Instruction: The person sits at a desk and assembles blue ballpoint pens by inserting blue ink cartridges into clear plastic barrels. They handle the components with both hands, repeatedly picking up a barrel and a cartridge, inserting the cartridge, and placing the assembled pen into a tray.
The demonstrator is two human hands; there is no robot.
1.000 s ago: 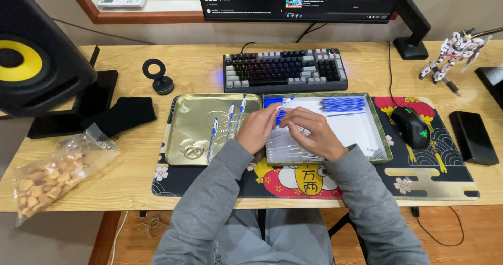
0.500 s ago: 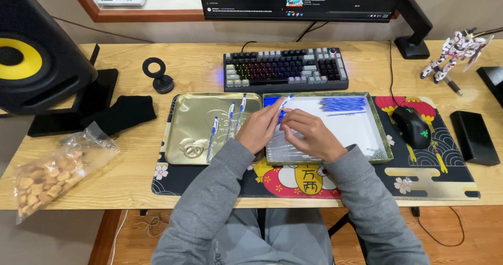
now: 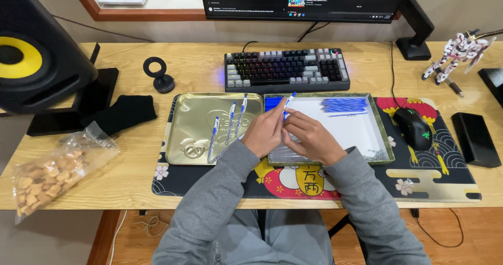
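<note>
Both hands' fingers (image 3: 276, 119) pinch closed on a blue pen (image 3: 288, 99).

Beyond the fingers, at the back of the desk (image 3: 157, 189), lies a dark keyboard (image 3: 286, 69) with lit keys, and above it a monitor (image 3: 304, 0). To the right of the fingers a black mouse (image 3: 413, 128) rests on a patterned desk mat (image 3: 429, 176), with a black box (image 3: 475, 139) farther right and a white robot figure (image 3: 459, 50) behind it. Far to the left of the fingers stand a black speaker (image 3: 39, 50) with a yellow cone, a black cloth (image 3: 123, 113), a small ring stand (image 3: 159, 75) and a clear bag of snacks (image 3: 50, 173).
</note>
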